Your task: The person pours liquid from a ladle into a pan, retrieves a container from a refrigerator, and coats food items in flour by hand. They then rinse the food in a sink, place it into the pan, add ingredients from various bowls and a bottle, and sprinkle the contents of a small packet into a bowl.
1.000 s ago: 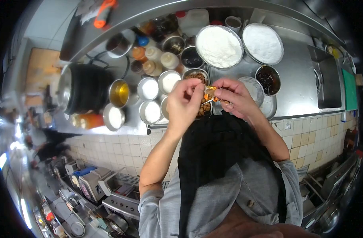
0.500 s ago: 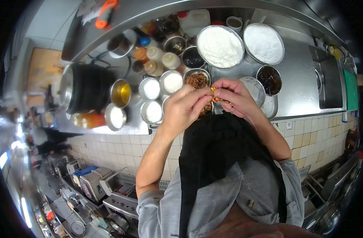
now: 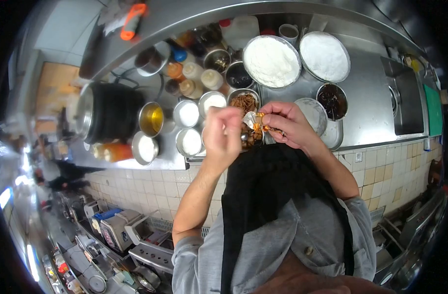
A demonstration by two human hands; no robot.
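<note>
An orange-and-silver foil wrapper (image 3: 258, 120) is pinched between the thumb and fingers of my right hand (image 3: 288, 123). Its silver inner side shows on the left. My left hand (image 3: 224, 132) is just left of the wrapper, apart from it, with its fingers curled and smeared by motion. Whether anything is in those fingers is hidden by the blur. Below the wrapper, a container of brown chunks (image 3: 256, 139) is partly covered by my hands. Just behind it stands a metal bowl of brown shredded food (image 3: 243, 101).
Metal bowls of white powder (image 3: 188, 113) crowd the counter's left side, near a pot of yellow liquid (image 3: 151, 119) and squeeze bottles (image 3: 212, 78). Two large bowls of white powder (image 3: 272, 61) stand at the back. Right are a pot of dark liquid (image 3: 332, 101) and a sink (image 3: 402, 98).
My left hand has come away from the wrapper, moving left and slightly down. The wrapper's silver inside now shows. My right hand has stayed almost in place, still holding the wrapper.
</note>
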